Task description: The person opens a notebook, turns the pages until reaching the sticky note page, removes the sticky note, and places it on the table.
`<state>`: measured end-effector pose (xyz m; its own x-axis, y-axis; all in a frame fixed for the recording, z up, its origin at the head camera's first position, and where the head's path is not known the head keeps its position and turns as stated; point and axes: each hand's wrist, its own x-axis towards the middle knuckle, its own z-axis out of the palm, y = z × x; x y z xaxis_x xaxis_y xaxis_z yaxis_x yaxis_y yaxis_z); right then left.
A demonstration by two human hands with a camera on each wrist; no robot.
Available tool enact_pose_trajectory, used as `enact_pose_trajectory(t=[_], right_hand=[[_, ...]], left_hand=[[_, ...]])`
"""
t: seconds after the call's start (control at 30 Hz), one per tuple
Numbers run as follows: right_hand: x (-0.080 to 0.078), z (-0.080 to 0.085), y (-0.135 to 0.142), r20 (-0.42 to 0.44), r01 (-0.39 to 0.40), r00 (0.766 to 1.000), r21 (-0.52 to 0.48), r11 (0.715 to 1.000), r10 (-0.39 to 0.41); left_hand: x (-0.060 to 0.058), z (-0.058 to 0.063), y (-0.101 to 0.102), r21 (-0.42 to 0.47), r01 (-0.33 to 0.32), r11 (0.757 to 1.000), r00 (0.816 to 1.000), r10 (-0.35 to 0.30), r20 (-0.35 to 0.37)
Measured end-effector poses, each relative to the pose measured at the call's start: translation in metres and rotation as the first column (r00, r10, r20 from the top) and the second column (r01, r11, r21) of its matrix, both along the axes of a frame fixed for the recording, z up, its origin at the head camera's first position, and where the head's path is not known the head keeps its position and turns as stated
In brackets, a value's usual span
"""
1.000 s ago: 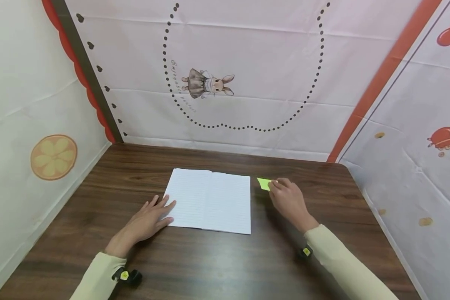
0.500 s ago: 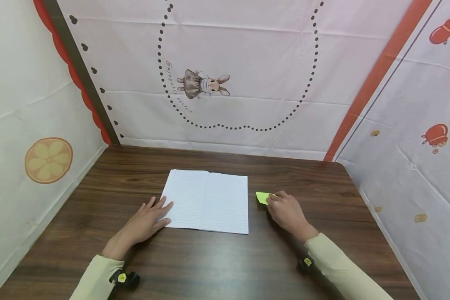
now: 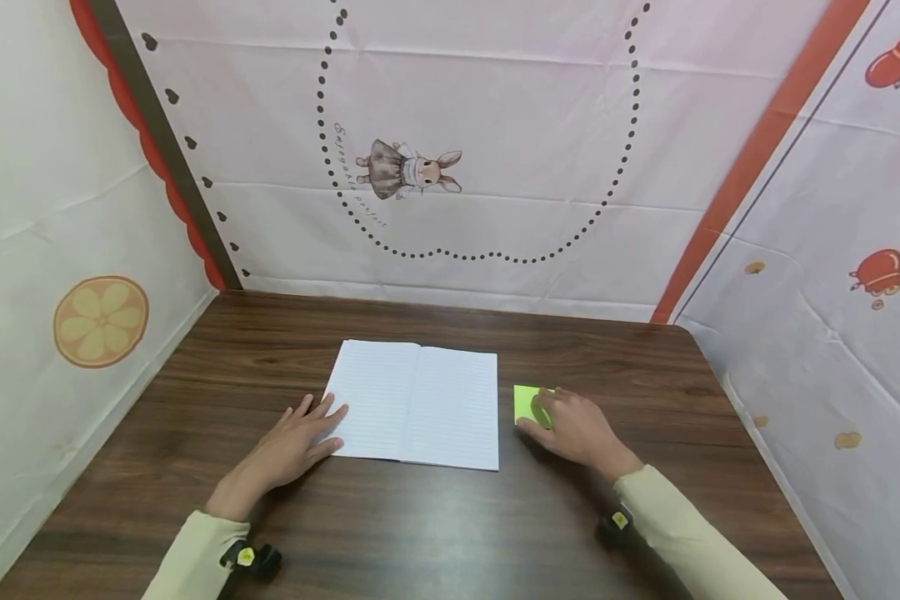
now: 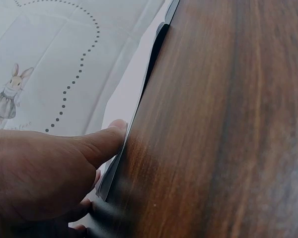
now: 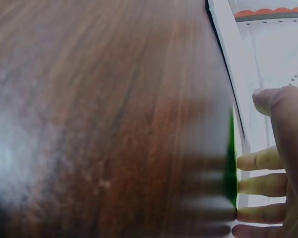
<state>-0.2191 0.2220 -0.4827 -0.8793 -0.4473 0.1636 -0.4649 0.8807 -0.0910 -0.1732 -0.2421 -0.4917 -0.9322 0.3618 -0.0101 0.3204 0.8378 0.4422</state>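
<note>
An open notebook (image 3: 450, 408) with blank lined pages lies on the wooden table (image 3: 420, 533). My left hand (image 3: 291, 444) rests with spread fingers on its lower left edge. In the left wrist view the thumb (image 4: 105, 144) touches the paper's edge. To the right of the notebook, a yellow-green sticky note (image 3: 523, 402) lies on the tabletop. My right hand (image 3: 576, 427) is over its right part, fingertips touching it and thumb held apart. From the right wrist, the note (image 5: 231, 168) appears edge-on under the fingers (image 5: 260, 185); part of it is hidden from above.
Printed white sheets surround the table on three sides, the back one with a rabbit figure (image 3: 411, 169). The table's back edge (image 3: 450, 308) meets that sheet. Dark wrist cameras (image 3: 258, 560) are strapped to both wrists.
My right hand has come down toward me with the sticky note and set it on the table. Its pinch has loosened, the thumb now apart. The left hand stays on the notebook.
</note>
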Motion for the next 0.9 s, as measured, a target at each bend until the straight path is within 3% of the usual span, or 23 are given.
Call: enact_pose_trajectory(t=[0.3, 0.53, 0.9], right_hand=[[0.007, -0.007, 0.005, 0.032, -0.015, 0.999, -0.061, 0.998, 0.017], [0.011, -0.011, 0.003, 0.019, 0.001, 1.000, -0.069, 0.998, 0.000], [0.009, -0.008, 0.003, 0.064, 0.021, 0.998, -0.058, 0.998, -0.018]], left_hand=[[0.001, 0.000, 0.000, -0.006, 0.005, 1.000, 1.000, -0.005, -0.004], [0.002, -0.002, -0.001, -0.003, -0.003, 1.000, 0.999, 0.003, 0.033], [0.001, -0.001, -0.002, -0.033, 0.016, 0.999, 1.000, -0.017, -0.019]])
